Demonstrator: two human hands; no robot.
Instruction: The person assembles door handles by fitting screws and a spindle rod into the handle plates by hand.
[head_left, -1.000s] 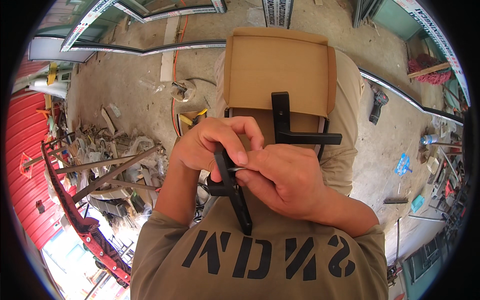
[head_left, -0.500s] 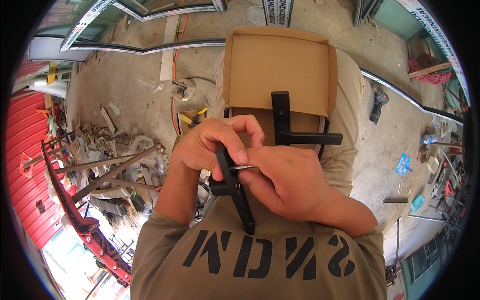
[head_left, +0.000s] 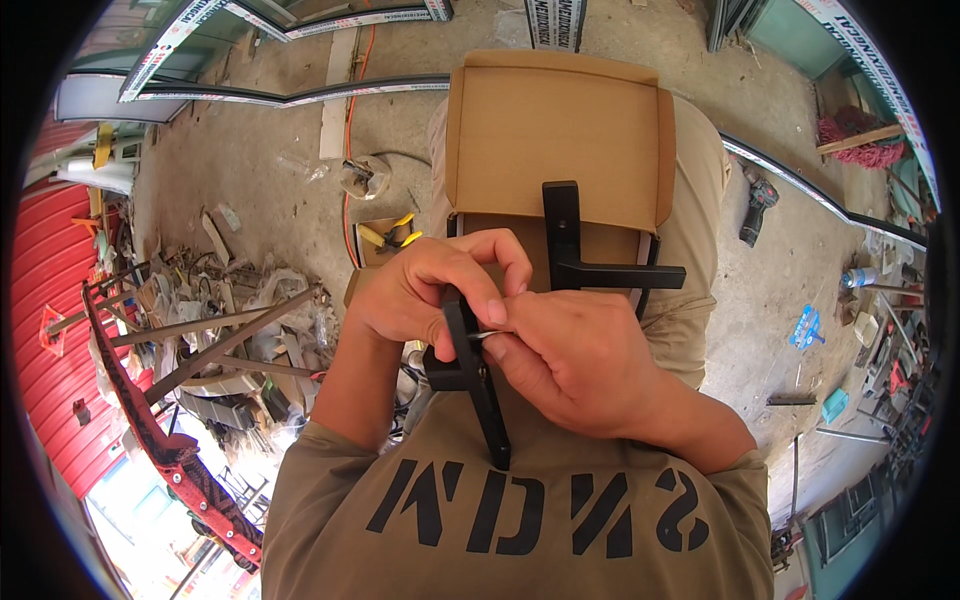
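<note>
My left hand is closed around a black door handle, whose long plate points down toward my chest. My right hand pinches a small, thin silver metal piece against the handle's side. Its exact kind is hidden by my fingers, and the fingertips of both hands almost meet there. Just beyond my hands, a second black door handle lies across an open cardboard box on my lap.
Yellow-handled pliers and a small bucket are left of my legs. A cordless drill lies on the floor to the right. Scrap and plastic pile up at left. Metal frames stand ahead.
The handle in my left hand has shifted slightly to the right and turned a little. My right fingers have moved slightly on the small metal piece.
</note>
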